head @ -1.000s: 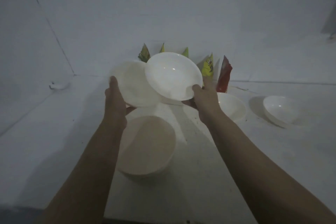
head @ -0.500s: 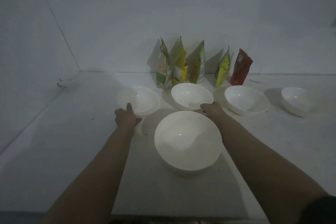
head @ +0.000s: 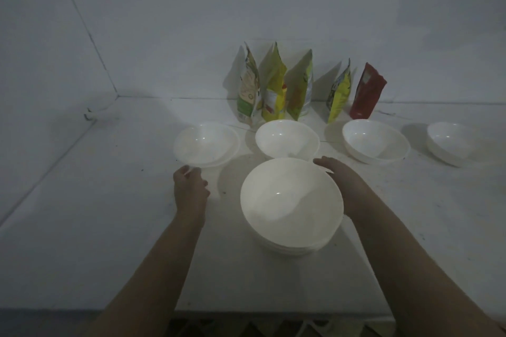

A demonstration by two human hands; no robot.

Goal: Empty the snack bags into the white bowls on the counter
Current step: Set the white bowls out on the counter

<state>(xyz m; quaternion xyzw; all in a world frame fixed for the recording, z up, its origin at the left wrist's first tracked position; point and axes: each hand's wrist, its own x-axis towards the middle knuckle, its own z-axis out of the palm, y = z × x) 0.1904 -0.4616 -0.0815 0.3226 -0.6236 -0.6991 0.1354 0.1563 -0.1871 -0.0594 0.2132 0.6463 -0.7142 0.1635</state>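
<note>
Five snack bags stand against the back wall: a green-and-white bag (head: 247,87), a yellow bag (head: 273,85), a green bag (head: 299,87), a small yellow bag (head: 339,90) and a red bag (head: 367,91). In front of them four white bowls sit in a row: the left bowl (head: 206,143), the middle bowl (head: 287,139), the right bowl (head: 375,142) and the far-right bowl (head: 449,145). Nearer to me is a stack of white bowls (head: 291,202). My left hand (head: 190,189) pinches the left bowl's near rim. My right hand (head: 342,183) rests against the stack's right rim, fingers fairly straight.
The white counter (head: 109,200) meets walls at the back and on the left. Its front edge runs just below the stack. A small dark mark or clip (head: 89,115) lies by the left wall. The light is dim.
Both hands lowered the two raised bowls onto the counter in front of the bags. My right hand has since drawn back from the middle bowl to the near stack.
</note>
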